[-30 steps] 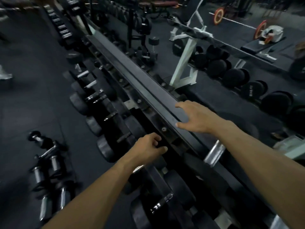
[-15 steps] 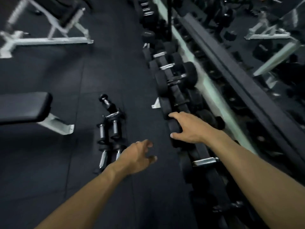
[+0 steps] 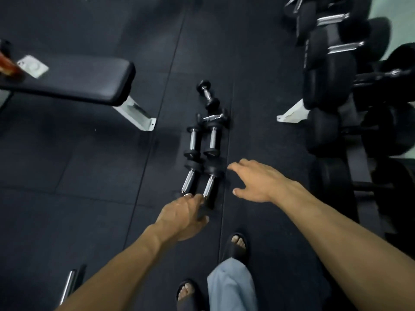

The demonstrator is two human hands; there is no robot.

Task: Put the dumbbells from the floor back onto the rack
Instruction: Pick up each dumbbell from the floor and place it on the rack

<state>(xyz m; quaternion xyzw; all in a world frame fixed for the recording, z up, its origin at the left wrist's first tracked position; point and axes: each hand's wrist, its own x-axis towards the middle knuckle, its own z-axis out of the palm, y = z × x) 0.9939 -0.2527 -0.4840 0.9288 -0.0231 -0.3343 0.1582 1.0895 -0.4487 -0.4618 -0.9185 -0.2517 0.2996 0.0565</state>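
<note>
Several small black dumbbells with chrome handles lie in a cluster on the dark floor. Two near ones (image 3: 208,184) lie side by side, two more (image 3: 203,140) lie beyond them, and a short one (image 3: 207,94) lies farthest. My left hand (image 3: 183,215) hovers over the near ends of the closest pair, fingers loosely spread and holding nothing. My right hand (image 3: 256,181) is open, fingers spread, just right of the same pair, not touching. The dumbbell rack (image 3: 332,70) with large black dumbbells runs along the right edge.
A black padded bench (image 3: 74,78) with a white foot (image 3: 137,114) stands at left. The rack's white foot (image 3: 290,113) juts onto the floor at right. My sandalled feet (image 3: 238,244) stand just behind the cluster. A chrome bar (image 3: 67,286) lies at lower left.
My view swung from the rack down to the floor. Both hands left the rack and dropped toward the floor dumbbells, now reaching the near pair.
</note>
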